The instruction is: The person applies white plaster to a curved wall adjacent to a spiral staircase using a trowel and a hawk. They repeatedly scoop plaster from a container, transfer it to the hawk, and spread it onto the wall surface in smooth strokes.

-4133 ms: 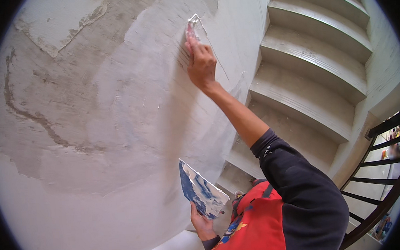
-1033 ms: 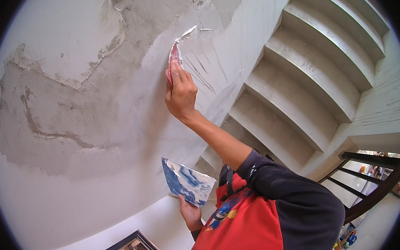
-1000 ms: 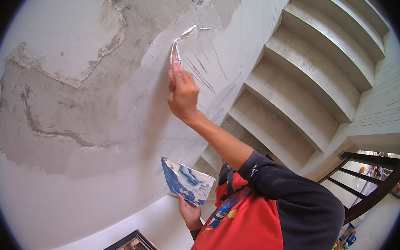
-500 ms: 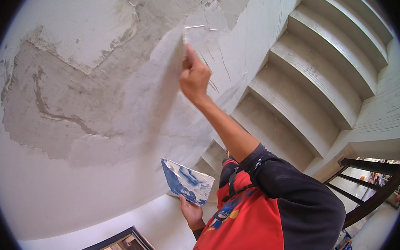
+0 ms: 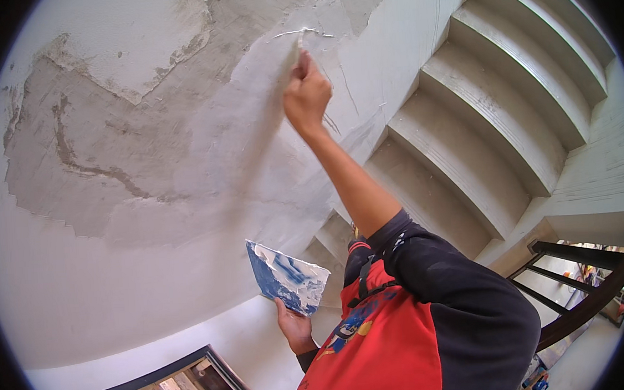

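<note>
My right hand (image 5: 308, 99) is raised to the wall, fingers closed round a putty knife (image 5: 301, 47), which shows as a thin strip. Its tip meets the wall at a thin white ridge of putty (image 5: 284, 34). Lower down, my left hand (image 5: 293, 326) grips a blue board (image 5: 263, 269) by its lower edge. White putty (image 5: 295, 271) is smeared across the board's face. The grey plaster patch (image 5: 200, 116) around the knife is partly coated in a paler layer.
Concrete stairs (image 5: 459, 150) climb along the wall on the right. A dark railing (image 5: 584, 314) curves at the lower right. At the lower left is a dark-framed window (image 5: 159, 386). Rough plaster edges and a crack (image 5: 96, 176) mark the wall at left.
My right hand and the putty knife have moved slightly right and up along the wall. The white ridge at its tip looks longer. The board has shifted a little left and up.
</note>
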A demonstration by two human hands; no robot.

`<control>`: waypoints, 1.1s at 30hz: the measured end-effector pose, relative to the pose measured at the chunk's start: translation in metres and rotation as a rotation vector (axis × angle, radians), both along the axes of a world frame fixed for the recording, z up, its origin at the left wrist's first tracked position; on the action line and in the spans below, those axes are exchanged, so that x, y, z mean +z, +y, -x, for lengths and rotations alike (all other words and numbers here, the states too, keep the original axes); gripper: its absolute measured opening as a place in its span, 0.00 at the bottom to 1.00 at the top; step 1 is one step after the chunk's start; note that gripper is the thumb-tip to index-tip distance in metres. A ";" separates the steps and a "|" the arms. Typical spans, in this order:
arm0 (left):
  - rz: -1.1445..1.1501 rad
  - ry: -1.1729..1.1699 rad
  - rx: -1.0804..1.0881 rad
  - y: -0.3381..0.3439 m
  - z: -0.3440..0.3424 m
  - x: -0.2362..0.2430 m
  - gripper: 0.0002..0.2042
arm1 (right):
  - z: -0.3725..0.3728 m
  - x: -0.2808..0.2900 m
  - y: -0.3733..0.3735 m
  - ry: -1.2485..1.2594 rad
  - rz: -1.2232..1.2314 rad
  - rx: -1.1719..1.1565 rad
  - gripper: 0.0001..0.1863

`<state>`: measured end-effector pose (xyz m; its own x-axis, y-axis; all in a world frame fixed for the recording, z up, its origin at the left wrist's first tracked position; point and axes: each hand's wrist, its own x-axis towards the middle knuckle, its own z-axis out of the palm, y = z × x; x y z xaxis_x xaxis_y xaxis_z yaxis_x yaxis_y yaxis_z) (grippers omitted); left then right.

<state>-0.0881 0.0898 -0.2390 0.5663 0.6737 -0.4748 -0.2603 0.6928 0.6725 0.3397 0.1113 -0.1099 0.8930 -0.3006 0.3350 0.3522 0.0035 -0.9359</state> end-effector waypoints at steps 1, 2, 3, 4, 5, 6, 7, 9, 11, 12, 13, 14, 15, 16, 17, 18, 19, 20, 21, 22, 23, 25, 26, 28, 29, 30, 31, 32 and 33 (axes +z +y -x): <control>0.003 0.005 0.003 -0.001 -0.002 -0.002 0.24 | 0.010 0.003 0.004 -0.037 0.014 0.046 0.17; 0.010 -0.018 -0.001 -0.003 -0.007 -0.001 0.24 | 0.021 0.011 0.009 -0.076 0.025 0.094 0.17; 0.021 -0.031 -0.005 -0.006 -0.009 0.002 0.23 | 0.036 0.020 0.013 -0.147 0.006 0.100 0.17; 0.033 -0.030 -0.016 -0.008 -0.008 0.005 0.23 | 0.049 0.027 0.018 -0.205 -0.012 0.100 0.18; 0.034 -0.019 -0.024 -0.007 -0.007 0.006 0.23 | 0.056 0.033 0.020 -0.269 -0.042 0.100 0.18; 0.035 -0.008 -0.033 -0.005 -0.005 0.004 0.23 | 0.057 0.031 0.017 -0.255 -0.084 0.141 0.17; 0.036 0.004 -0.043 -0.005 -0.003 0.005 0.23 | 0.057 0.025 0.013 -0.242 -0.126 0.180 0.17; 0.038 0.012 -0.016 -0.004 -0.005 0.008 0.22 | 0.050 0.016 0.001 -0.151 -0.209 0.273 0.14; 0.030 0.012 -0.004 -0.005 -0.009 0.013 0.22 | 0.027 -0.001 -0.015 -0.017 -0.307 0.203 0.14; 0.025 0.015 -0.011 -0.006 -0.010 0.016 0.22 | 0.014 -0.003 -0.026 -0.006 -0.313 0.101 0.14; 0.021 0.018 -0.016 -0.008 -0.011 0.019 0.22 | 0.001 -0.004 -0.034 0.007 -0.318 0.001 0.15; 0.017 0.026 -0.027 -0.008 -0.012 0.021 0.22 | -0.016 -0.006 -0.041 0.040 -0.256 -0.016 0.15; 0.013 0.030 -0.032 -0.008 -0.011 0.020 0.22 | -0.032 -0.009 -0.043 0.078 -0.191 -0.028 0.15; 0.010 0.033 -0.037 -0.006 -0.009 0.018 0.22 | -0.045 -0.012 -0.043 0.116 -0.127 -0.039 0.15; 0.004 0.029 -0.044 -0.004 -0.012 0.017 0.22 | -0.051 -0.005 -0.035 0.097 -0.124 -0.092 0.15; -0.004 0.031 -0.047 -0.005 -0.013 0.018 0.22 | -0.051 -0.002 -0.029 0.088 -0.058 -0.089 0.16; -0.013 0.033 -0.050 -0.008 -0.013 0.019 0.22 | -0.046 0.000 -0.023 0.079 0.006 -0.088 0.16; -0.023 0.034 -0.041 -0.010 -0.013 0.021 0.22 | -0.034 0.007 -0.017 0.069 0.069 -0.074 0.17; -0.027 0.028 -0.041 -0.012 -0.017 0.023 0.22 | -0.018 0.014 -0.015 0.020 0.030 -0.016 0.20; -0.030 0.027 -0.044 -0.015 -0.020 0.027 0.22 | -0.006 0.023 -0.011 -0.061 0.003 -0.004 0.19; -0.028 0.035 -0.049 -0.019 -0.022 0.030 0.22 | 0.006 0.029 -0.008 -0.132 -0.018 0.008 0.19; -0.008 0.051 -0.063 -0.021 -0.021 0.029 0.22 | 0.026 0.025 -0.015 -0.230 -0.065 0.054 0.18; -0.010 0.048 -0.071 -0.017 -0.024 0.031 0.22 | 0.029 0.026 -0.017 -0.282 -0.104 0.081 0.17; 0.030 0.055 -0.058 -0.018 -0.024 0.036 0.22 | 0.029 0.021 -0.023 -0.295 -0.161 0.109 0.16; 0.023 0.064 -0.050 -0.019 -0.023 0.038 0.22 | 0.024 0.014 -0.029 -0.263 -0.187 0.113 0.15; 0.023 0.068 -0.046 -0.019 -0.024 0.038 0.22 | 0.017 0.009 -0.039 -0.234 -0.204 0.113 0.14; 0.010 0.082 -0.058 -0.016 -0.023 0.038 0.22 | 0.006 0.007 -0.047 -0.225 -0.142 0.039 0.14; 0.001 0.098 -0.069 -0.016 -0.021 0.036 0.23 | -0.009 0.007 -0.055 -0.214 -0.077 -0.033 0.13; -0.007 0.110 -0.083 -0.015 -0.020 0.035 0.23 | -0.025 0.003 -0.056 -0.227 -0.029 -0.112 0.13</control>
